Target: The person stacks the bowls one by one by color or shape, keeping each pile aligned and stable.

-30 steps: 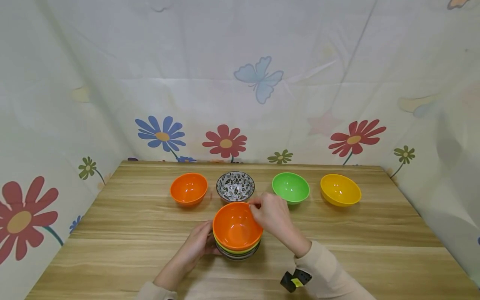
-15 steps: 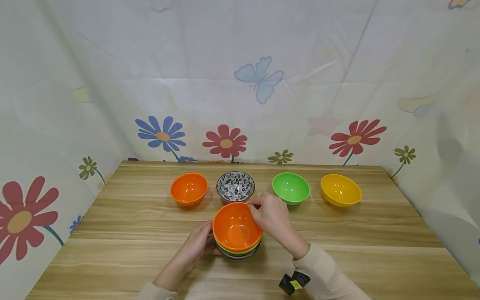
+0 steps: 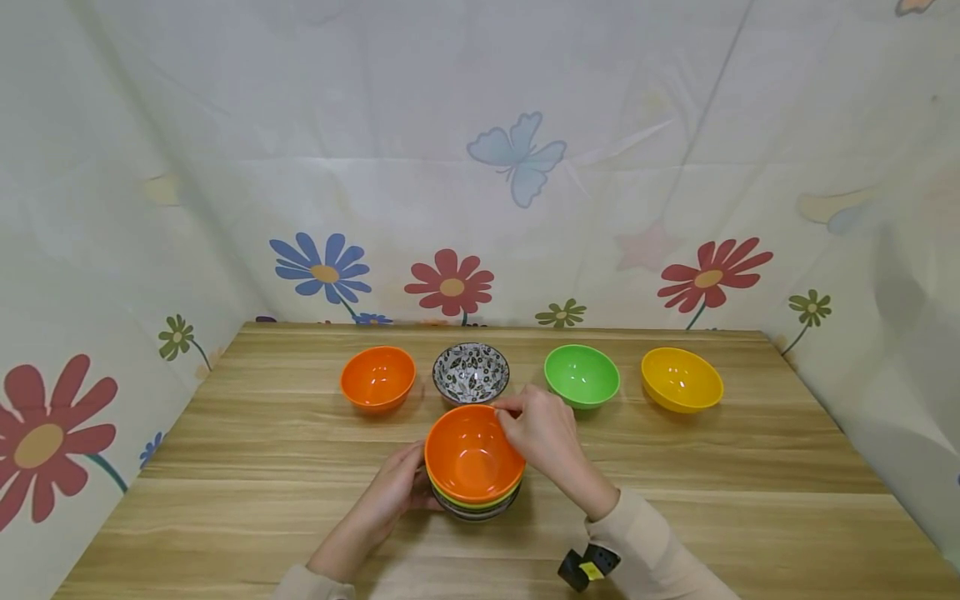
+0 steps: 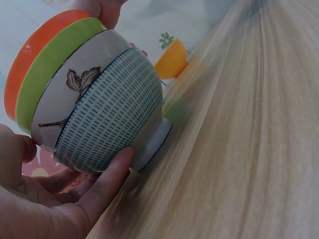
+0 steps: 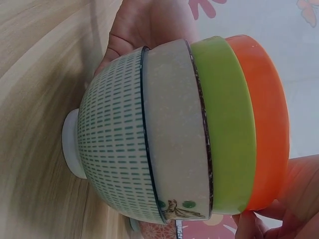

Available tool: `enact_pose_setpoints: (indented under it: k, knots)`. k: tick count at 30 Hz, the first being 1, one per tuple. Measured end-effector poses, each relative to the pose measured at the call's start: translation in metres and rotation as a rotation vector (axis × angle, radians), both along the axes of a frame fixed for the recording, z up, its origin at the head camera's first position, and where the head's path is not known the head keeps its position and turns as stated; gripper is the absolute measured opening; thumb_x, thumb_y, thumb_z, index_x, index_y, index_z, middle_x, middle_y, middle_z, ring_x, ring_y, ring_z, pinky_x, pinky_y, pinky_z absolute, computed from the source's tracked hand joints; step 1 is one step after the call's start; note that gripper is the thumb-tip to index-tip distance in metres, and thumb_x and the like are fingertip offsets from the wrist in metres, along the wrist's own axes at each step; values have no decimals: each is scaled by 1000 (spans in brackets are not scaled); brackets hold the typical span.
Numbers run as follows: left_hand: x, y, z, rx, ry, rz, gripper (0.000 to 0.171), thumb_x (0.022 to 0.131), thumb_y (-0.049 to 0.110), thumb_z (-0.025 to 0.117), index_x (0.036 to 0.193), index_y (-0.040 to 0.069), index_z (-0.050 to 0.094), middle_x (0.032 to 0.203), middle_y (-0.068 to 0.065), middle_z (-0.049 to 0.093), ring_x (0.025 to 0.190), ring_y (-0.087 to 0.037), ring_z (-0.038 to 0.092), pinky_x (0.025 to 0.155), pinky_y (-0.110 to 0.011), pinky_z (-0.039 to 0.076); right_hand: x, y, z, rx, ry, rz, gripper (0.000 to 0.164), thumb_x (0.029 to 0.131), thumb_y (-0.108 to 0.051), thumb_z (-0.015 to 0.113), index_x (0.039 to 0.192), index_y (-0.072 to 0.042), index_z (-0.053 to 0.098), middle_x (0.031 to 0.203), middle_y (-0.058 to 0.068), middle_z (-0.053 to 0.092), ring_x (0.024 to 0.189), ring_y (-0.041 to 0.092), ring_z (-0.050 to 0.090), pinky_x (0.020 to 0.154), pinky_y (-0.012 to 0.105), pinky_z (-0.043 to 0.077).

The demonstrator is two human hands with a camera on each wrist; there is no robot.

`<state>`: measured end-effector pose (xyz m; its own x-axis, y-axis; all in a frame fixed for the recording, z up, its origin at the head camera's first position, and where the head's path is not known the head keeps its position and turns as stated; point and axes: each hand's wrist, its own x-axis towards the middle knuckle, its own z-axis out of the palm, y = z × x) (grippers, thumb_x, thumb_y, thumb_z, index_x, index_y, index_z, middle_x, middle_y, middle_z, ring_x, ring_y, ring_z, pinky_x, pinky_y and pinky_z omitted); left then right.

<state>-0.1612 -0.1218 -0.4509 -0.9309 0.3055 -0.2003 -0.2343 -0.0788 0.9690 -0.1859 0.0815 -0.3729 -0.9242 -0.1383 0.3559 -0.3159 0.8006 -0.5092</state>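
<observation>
Bowl stack (image 5: pixel 182 132), four nested: mid-width on the table (image 3: pixel 720 500), well in from its back edge. Left hand (image 3: pixel 396 483): curled round the lower bowls (image 4: pixel 112 102). Right hand (image 3: pixel 546 429): pinching the rim of the top orange bowl (image 3: pixel 474 458). Risk, judged: stack tilting, from one-sided rim pull. Since earlier frame: stack unmoved; right sleeve (image 3: pixel 637 537) marginally shifted.

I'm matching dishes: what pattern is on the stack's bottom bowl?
Short green dashes on the bottom bowl, clearest in the right wrist view.
</observation>
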Motion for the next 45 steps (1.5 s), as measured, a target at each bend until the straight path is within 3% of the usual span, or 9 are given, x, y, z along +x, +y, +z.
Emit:
enact_pose_setpoints:
  k: [15, 25, 30, 36, 40, 45]
  knots:
    - [1, 0, 0, -7, -1, 6, 57, 98, 40, 36, 134, -4, 41, 134, -22, 46, 105, -22, 59, 73, -41, 56, 3, 4, -1, -1, -3, 56, 13, 80, -12, 67, 90, -13, 75, 66, -1, 54, 56, 8, 46, 44, 19, 38]
    - [0, 1, 1, -1, -13, -2, 57, 98, 41, 35, 135, -2, 40, 136, -21, 45, 107, -21, 58, 74, -41, 56, 5, 14, -3, -63, -24, 126, 16, 84, -14, 64, 97, -13, 73, 74, -4, 58, 57, 6, 45, 46, 18, 40]
    - [0, 1, 2, 1, -17, -5, 57, 98, 41, 35, 136, -2, 40, 136, -20, 44, 107, -21, 58, 74, -41, 56, 5, 20, -4, -103, -28, 161, 24, 86, -13, 62, 109, -14, 69, 89, -2, 65, 65, 6, 54, 55, 17, 46]
    - [0, 0, 2, -3, -16, 3, 58, 98, 42, 36, 135, -2, 41, 135, -20, 46, 106, -21, 58, 74, -41, 56, 4, 27, -10, -169, -50, 183, 39, 89, -13, 58, 128, -16, 55, 102, 2, 67, 78, 14, 64, 67, 28, 55]
    - [0, 1, 2, -3, -18, 6, 58, 97, 43, 36, 135, -2, 41, 135, -20, 46, 105, -20, 58, 74, -41, 56, 3, 31, -16, -213, -80, 191, 39, 92, -15, 55, 131, -15, 52, 109, 5, 66, 88, 19, 64, 76, 37, 55]
    - [0, 1, 2, -2, -15, 5, 58, 98, 42, 36, 135, -2, 41, 136, -20, 45, 107, -20, 58, 74, -41, 56, 4, 37, -23, -290, -159, 210, 33, 95, -18, 51, 127, -12, 55, 122, 4, 60, 99, 21, 61, 76, 31, 55]
